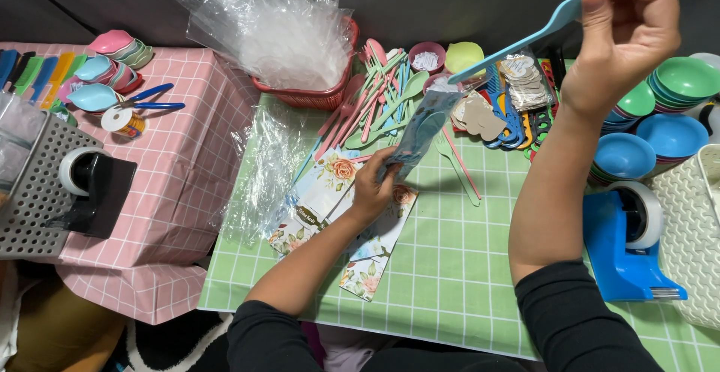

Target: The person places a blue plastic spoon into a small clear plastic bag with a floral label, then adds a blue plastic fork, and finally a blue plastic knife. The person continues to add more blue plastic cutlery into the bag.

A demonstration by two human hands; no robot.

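Two hands are over the green checked tabletop (pixel 450 267), and plenty lies around them. Far left, a pink checked cloth (pixel 180 169) carries a grey perforated basket (pixel 34 184), a black tape dispenser (pixel 94 188) and blue scissors (pixel 154 98). Moving in, crumpled clear plastic (pixel 274 31) fills a red basket (pixel 319 96). The left hand (pixel 375 188) is clamped on a clear sleeve (pixel 420 132) with a blue utensil inside, lifted just above floral paper bags (pixel 337 207). Behind it lie pastel spoons and forks (pixel 379 94). The right hand (pixel 626 34), raised high, pinches the handle end of a light blue plastic utensil (pixel 525 42) between closed fingers. Right of that arm sit stacked green and blue bowls (pixel 660 109) and a blue tape dispenser (pixel 626 248).
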